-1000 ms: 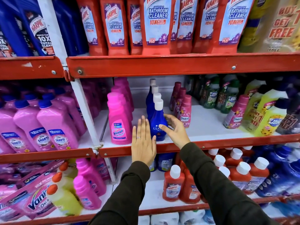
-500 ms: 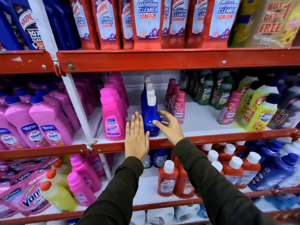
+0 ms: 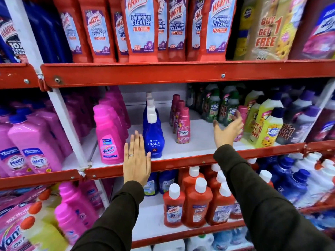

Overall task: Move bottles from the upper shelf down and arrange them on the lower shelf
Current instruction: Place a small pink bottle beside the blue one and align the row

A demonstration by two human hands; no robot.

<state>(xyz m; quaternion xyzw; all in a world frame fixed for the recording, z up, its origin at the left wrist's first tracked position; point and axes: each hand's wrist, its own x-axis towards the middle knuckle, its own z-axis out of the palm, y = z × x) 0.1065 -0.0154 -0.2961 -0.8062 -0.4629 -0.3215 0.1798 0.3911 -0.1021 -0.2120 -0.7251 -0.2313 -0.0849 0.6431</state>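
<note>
A row of blue Ujala bottles (image 3: pixel 153 134) with white caps stands on the middle shelf (image 3: pixel 181 161). My left hand (image 3: pixel 136 160) is flat and open at the shelf's red edge, just left of the front blue bottle and apart from it. My right hand (image 3: pixel 227 130) is open, fingers spread, in front of a lone pink Comfort bottle (image 3: pixel 242 113) at the right; it holds nothing. A row of pink Comfort bottles (image 3: pixel 183 126) stands between the hands. Red Harpic bottles (image 3: pixel 138 29) fill the upper shelf.
Pink Vanish bottles (image 3: pixel 107 136) stand left of the blue row, green bottles (image 3: pixel 213 105) and yellow ones (image 3: pixel 266 125) to the right. Bare white shelf lies between the Comfort row and my right hand. The lower shelf holds red Harpic bottles (image 3: pixel 196 205) with white caps.
My right hand has left the blue bottle and swung right toward the lone pink Comfort bottle. My left hand has stayed beside the blue bottle. The camera has moved closer.
</note>
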